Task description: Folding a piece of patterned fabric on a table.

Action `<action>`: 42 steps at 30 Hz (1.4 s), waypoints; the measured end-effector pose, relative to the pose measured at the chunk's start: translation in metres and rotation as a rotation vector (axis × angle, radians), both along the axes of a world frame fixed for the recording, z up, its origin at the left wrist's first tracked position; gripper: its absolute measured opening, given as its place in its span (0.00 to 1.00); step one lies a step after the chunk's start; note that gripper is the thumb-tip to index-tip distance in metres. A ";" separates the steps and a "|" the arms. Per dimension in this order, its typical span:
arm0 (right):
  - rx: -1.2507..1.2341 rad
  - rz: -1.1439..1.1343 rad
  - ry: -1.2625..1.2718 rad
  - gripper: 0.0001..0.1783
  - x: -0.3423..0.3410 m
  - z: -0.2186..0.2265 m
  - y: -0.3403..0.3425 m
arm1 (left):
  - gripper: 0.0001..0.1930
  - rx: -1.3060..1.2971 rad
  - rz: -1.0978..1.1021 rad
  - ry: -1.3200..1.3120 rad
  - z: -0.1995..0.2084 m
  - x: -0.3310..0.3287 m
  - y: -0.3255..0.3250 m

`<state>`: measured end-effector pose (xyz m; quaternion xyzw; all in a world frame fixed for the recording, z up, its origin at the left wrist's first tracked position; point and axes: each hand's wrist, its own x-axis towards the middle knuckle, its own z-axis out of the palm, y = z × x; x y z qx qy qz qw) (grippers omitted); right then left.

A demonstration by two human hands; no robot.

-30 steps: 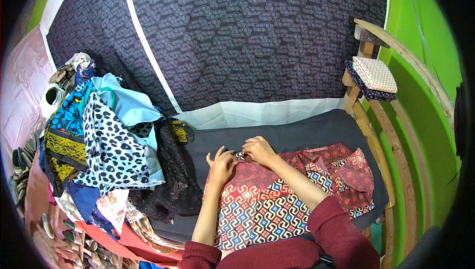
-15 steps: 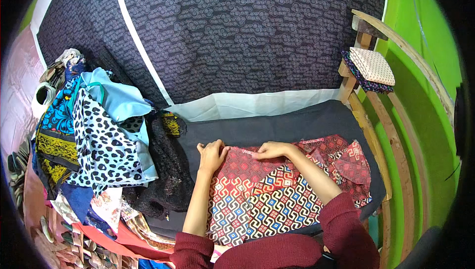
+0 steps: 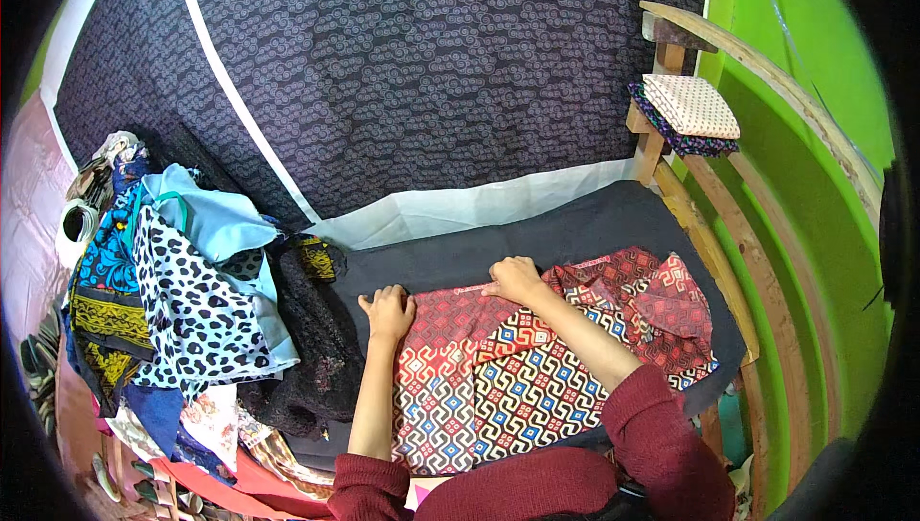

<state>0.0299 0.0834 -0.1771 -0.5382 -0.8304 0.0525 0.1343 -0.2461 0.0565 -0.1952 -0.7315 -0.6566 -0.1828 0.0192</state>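
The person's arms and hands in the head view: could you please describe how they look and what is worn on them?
Both hands, the left hand and the right hand, are bare, with no gloves, and no rings or watch can be made out. The forearms are uncovered. Dark red, maroon sleeves of a soft long-sleeved top are pushed up toward the elbows, bunching there. No markings show on the fabric.

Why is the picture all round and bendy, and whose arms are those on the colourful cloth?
The camera sits on a person's head and looks down, and its wide lens bends straight edges. The arms are that person's own. The left hand and right hand both press flat on a red patterned cloth, which lies spread on a dark padded surface. Nothing is lifted. To the left is a pile of clothes, with a spotted one on top. At the right, folded fabrics rest on a wooden frame.
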 end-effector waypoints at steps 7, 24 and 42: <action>0.118 -0.011 0.113 0.16 0.013 0.029 -0.026 | 0.19 0.155 -0.077 -0.135 0.039 0.024 -0.020; -0.086 -0.590 0.286 0.45 0.204 0.048 -0.238 | 0.32 -0.379 -0.591 -0.251 0.063 0.161 -0.076; 0.686 -1.187 0.476 0.10 0.267 0.043 -0.233 | 0.26 -0.182 -0.526 -0.447 0.030 0.152 -0.099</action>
